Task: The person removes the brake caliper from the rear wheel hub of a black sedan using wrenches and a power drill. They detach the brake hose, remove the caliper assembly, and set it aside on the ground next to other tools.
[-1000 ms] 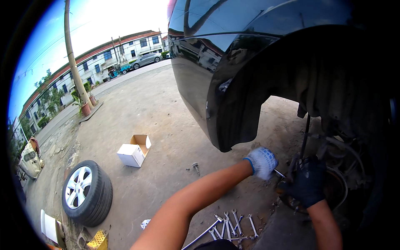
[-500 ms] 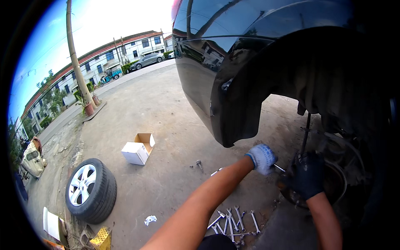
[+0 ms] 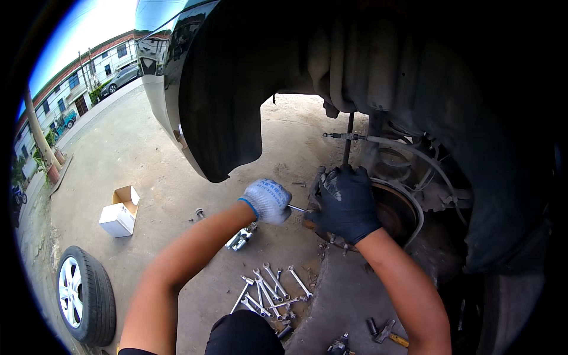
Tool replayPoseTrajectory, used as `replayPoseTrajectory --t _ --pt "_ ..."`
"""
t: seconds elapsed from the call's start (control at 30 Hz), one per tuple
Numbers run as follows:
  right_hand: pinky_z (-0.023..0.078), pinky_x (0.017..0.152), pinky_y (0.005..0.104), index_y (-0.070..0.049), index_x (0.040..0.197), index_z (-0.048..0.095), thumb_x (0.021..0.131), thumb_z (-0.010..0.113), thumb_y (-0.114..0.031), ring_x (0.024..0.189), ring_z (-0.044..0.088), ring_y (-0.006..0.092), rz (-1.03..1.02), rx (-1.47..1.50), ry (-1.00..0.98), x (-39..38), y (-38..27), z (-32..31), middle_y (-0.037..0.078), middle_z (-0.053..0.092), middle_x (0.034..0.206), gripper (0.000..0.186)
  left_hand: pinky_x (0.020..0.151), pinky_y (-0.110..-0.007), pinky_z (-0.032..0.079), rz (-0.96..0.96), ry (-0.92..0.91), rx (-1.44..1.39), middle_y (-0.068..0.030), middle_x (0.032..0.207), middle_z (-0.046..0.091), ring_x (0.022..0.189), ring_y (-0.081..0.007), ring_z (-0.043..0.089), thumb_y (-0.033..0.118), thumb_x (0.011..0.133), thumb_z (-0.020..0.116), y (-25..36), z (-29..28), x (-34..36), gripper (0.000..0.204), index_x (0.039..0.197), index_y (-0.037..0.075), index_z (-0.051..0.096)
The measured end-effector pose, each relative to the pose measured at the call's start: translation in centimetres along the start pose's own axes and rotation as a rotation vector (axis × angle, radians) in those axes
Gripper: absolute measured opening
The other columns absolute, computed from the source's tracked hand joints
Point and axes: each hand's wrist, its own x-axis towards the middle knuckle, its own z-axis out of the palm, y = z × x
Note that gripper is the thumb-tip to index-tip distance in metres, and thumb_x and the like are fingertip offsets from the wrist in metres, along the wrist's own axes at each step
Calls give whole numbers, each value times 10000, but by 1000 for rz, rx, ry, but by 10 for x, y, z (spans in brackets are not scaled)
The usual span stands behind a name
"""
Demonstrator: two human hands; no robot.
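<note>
My left hand [image 3: 269, 202], in a white knit glove with blue print, is closed round a slim metal tool [image 3: 297, 208]. Only the tool's shiny shaft shows, pointing at the brake assembly, so its kind is hidden. Against the brake caliper [image 3: 322, 184], my right hand [image 3: 350, 206] in a black glove has its fingers bent over the dark part and mostly hides it. Beside that hand is the rusty brake disc [image 3: 397, 212] with its pale-edged backing plate. A dark upright rod [image 3: 348, 142] rises behind the fingers.
Several wrenches [image 3: 267, 294] lie on the ground before me, with a hammer [image 3: 387, 334] farther right. A metal part [image 3: 239, 238] rests under my left forearm. Leftward are a white box [image 3: 117, 220] and a removed wheel [image 3: 89, 296]. The dark fender [image 3: 219, 118] overhangs.
My view has swung right and downward, bringing more of the wheel well and the hammer into sight. Both hands stay at the brake, the left still gripping the metal tool.
</note>
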Motion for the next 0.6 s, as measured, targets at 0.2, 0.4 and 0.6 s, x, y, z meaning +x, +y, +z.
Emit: replayPoseTrajectory --t 0.2,0.4,0.6 --pt "482 969 477 -99 1033 782 747 926 -556 1070 679 305 -16 34 27 0 -1 11 120 729 1010 558 847 -534 641 183 10 203 -180 908 816 907 -403 814 458 946 671 -20 11 26 392 989 93 811" --pt "481 944 487 -111 1025 799 784 910 -567 1090 667 303 3 1 -54 1 3 10 111 723 1051 528 763 -522 635 214 85 184 -152 860 809 829 -395 806 484 903 684 -27 26 41 393 930 111 803" --pt "484 949 493 -120 1018 840 817 876 -556 1092 668 313 -62 -20 -31 3 0 3 120 727 1057 481 728 -508 618 353 137 324 -132 828 793 796 -386 785 530 851 704 -35 23 82 416 914 132 804"
